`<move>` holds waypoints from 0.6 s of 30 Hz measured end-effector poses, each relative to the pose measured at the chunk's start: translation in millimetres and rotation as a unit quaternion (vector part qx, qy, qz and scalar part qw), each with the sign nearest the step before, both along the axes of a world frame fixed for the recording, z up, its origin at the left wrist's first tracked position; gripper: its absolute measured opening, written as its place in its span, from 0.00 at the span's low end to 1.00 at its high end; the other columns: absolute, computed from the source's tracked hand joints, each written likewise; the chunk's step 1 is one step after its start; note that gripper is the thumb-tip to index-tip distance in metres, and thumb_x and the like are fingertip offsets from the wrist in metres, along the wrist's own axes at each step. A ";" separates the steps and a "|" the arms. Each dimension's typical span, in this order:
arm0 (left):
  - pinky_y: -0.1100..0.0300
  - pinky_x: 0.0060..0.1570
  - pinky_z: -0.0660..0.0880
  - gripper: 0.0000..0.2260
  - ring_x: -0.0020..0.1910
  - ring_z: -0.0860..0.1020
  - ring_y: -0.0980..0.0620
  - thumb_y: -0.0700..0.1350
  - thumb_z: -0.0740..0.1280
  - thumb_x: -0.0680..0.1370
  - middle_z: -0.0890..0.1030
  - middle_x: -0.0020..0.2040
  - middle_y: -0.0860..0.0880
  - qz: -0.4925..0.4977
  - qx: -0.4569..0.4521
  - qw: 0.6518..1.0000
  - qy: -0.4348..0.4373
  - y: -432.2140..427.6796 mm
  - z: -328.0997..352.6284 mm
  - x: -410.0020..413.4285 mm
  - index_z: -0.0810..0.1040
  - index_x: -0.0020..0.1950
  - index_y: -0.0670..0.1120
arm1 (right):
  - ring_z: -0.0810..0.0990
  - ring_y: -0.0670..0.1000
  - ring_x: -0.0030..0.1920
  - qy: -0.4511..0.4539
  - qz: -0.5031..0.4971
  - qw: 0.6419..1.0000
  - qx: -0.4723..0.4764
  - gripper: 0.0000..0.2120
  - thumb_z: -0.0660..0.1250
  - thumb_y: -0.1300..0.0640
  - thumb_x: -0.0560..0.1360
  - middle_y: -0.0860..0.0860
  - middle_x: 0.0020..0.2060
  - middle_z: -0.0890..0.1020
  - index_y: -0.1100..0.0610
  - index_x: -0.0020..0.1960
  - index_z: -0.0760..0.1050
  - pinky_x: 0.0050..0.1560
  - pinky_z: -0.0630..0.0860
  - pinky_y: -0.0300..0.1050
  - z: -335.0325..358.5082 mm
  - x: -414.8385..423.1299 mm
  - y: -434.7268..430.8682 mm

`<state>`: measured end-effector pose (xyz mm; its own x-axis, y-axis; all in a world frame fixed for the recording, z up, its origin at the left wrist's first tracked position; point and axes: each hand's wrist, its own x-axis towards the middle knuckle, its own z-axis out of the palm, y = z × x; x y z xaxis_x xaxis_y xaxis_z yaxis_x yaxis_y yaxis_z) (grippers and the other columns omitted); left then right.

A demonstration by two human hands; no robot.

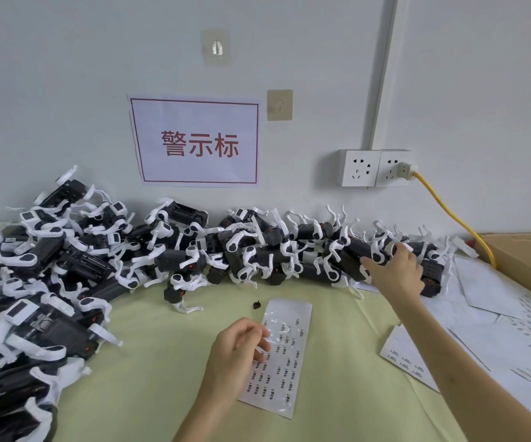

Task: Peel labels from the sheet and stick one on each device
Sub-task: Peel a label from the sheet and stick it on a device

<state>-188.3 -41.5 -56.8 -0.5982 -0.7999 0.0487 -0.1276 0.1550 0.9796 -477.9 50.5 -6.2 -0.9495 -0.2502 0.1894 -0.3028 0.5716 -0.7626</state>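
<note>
A white label sheet with rows of small printed labels lies on the pale green table. My left hand rests on the sheet's left edge, its fingers curled over the labels. Black devices with white hooked arms are heaped along the wall and down the left side. My right hand reaches into the right end of the heap and grips one black device there; its fingers are partly hidden behind the device.
More white label sheets lie spread at the right. A cardboard box stands at the far right. A yellow cable runs from the wall socket down behind the box. A small black bit lies above the sheet.
</note>
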 end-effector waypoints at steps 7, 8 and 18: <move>0.68 0.35 0.72 0.10 0.32 0.78 0.55 0.38 0.63 0.82 0.84 0.38 0.45 -0.003 -0.008 1.000 -0.005 1.3 3.1 1.2 0.81 0.44 0.42 | 0.78 0.62 0.58 0.092 0.002 0.995 -0.022 0.16 0.71 0.56 0.77 0.59 0.66 0.76 0.55 0.65 0.78 0.62 0.69 0.57 -8.8 -7.8 -3.1; 0.68 0.36 0.72 0.10 0.32 0.78 0.55 0.38 0.63 0.82 0.84 0.38 0.46 -0.006 -0.009 1.000 -0.007 2.2 3.3 1.2 0.81 0.44 0.42 | 0.78 0.60 0.53 0.098 0.005 0.994 -0.043 0.15 0.70 0.56 0.78 0.59 0.68 0.75 0.55 0.64 0.78 0.58 0.70 0.53 -9.7 -5.0 -2.6; 0.68 0.34 0.72 0.10 0.31 0.78 0.54 0.39 0.63 0.83 0.84 0.39 0.47 0.001 -0.020 1.000 -0.014 2.6 3.6 3.3 0.81 0.45 0.45 | 0.73 0.51 0.61 0.250 0.016 0.922 -0.296 0.12 0.74 0.58 0.76 0.50 0.66 0.72 0.52 0.59 0.81 0.57 0.77 0.50 1.9 64.2 22.7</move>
<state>-185.0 -39.0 -53.2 -0.5984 -0.7986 0.0644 -0.1549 0.1942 0.9686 -413.7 73.2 -4.3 -0.7005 0.0108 0.7136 -0.7105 0.0844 -0.6987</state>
